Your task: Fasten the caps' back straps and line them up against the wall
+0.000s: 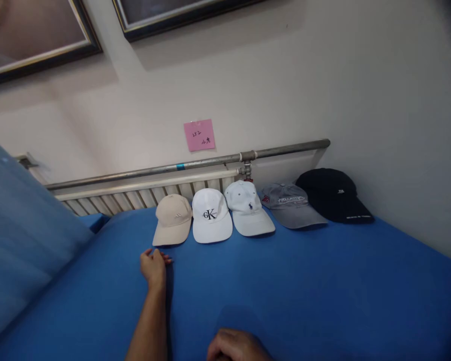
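Several baseball caps stand in a row along the back of the blue-covered surface (285, 296). From left to right they are a beige cap (173, 213), a white cap with dark letters (212, 220), a pale cap with a small dark emblem (248, 205), a grey cap (291, 203) and a black cap (330, 193). My left hand (155, 266) is just in front of the beige cap's brim, apart from it, its fingers loosely bent and empty. At the bottom edge, my right hand (236, 345) is curled closed and partly cut off; nothing shows in it.
Behind the caps run a radiator (128, 200) and a metal pipe (146, 172) along the wall. A pink note (199, 135) is stuck above them. A blue curtain (22, 240) hangs at the left. Framed pictures (93, 42) are on the wall above.
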{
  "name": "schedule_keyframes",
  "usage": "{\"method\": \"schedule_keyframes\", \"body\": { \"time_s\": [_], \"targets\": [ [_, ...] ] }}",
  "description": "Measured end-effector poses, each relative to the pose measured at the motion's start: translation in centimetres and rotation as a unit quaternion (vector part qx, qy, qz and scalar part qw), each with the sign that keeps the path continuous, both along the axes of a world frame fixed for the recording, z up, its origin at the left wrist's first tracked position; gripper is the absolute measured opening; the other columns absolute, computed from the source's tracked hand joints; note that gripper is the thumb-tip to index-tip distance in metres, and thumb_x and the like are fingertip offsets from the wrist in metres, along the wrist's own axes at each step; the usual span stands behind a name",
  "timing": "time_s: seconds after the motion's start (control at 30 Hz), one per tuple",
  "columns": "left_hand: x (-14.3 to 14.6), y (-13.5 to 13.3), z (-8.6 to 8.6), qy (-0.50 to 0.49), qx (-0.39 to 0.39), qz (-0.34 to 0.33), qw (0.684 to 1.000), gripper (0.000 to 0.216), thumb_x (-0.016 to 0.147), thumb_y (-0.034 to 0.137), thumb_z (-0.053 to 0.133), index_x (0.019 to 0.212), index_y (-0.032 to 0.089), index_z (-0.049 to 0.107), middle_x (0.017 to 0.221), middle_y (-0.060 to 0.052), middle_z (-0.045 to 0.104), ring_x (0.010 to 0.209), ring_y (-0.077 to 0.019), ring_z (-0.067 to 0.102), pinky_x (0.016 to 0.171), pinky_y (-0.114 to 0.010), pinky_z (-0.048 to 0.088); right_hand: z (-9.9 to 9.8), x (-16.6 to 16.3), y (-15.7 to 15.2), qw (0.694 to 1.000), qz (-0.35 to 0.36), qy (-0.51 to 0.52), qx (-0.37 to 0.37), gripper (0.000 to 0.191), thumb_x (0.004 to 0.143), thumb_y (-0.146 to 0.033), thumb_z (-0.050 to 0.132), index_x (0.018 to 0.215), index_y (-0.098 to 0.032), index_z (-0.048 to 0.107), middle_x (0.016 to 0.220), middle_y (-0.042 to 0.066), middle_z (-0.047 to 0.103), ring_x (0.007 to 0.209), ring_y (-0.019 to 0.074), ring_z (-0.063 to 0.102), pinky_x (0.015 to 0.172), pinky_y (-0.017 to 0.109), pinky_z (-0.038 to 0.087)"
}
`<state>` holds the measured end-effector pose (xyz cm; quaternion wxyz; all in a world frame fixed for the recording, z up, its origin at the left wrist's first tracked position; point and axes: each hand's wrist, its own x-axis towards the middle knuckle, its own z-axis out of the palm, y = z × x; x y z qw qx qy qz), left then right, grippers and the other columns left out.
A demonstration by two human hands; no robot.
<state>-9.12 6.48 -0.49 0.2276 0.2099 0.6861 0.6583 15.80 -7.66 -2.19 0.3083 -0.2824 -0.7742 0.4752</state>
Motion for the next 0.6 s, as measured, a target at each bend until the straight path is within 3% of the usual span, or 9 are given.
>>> {"method": "schedule_keyframes", "body": {
  "time_s": [0.13,0.37,0.5,0.6],
  "targets": [
    [2.7,-3.7,-0.5,0.048,-0.013,-0.042,0.998,0.023,0.080,0.008,0.050,0.100,0.018,0.048,0.058,0.006,0.055,0.039,-0.0122,0.056,0.042,-0.022,0.046,0.8,-0.3,-0.6,0.999,-0.030,-0.019,0.016,0.021,0.077,-0.009,0.049,0.085,-0.019,0.066,0.078,0.000,0.063,0.072,0.0116,0.056,0.070,0.022,0.043],
    [8.9,-8.9,-1.3,0.112,-0.028,-0.192,0.975,0.015,0.081,0.018,0.049,0.095,0.017,0.054,0.054,0.005,0.054,0.040,-0.0133,0.050,0.041,-0.023,0.038,2.9,0.7,-2.9,0.996,-0.063,-0.051,0.033,0.020,0.079,-0.009,0.045,0.082,-0.019,0.063,0.077,0.000,0.062,0.071,0.0118,0.054,0.070,0.023,0.042],
    [10.8,-10.5,-1.4,0.158,-0.004,-0.274,0.949,0.012,0.078,0.020,0.053,0.087,0.018,0.060,0.057,0.003,0.057,0.051,-0.0141,0.051,0.053,-0.025,0.040,3.8,2.8,-5.3,0.995,-0.093,0.015,0.021,0.014,0.083,-0.020,0.048,0.080,-0.019,0.061,0.074,0.000,0.060,0.070,0.0128,0.054,0.069,0.024,0.043],
    [11.2,-11.1,-1.5,0.188,0.013,-0.313,0.931,0.011,0.077,0.023,0.052,0.082,0.019,0.061,0.057,0.003,0.055,0.056,-0.0147,0.050,0.059,-0.025,0.039,4.6,4.5,-7.5,0.985,-0.131,0.108,-0.029,0.019,0.089,-0.034,0.048,0.085,-0.021,0.062,0.074,0.001,0.058,0.065,0.0125,0.053,0.062,0.023,0.044]
  ]
}}
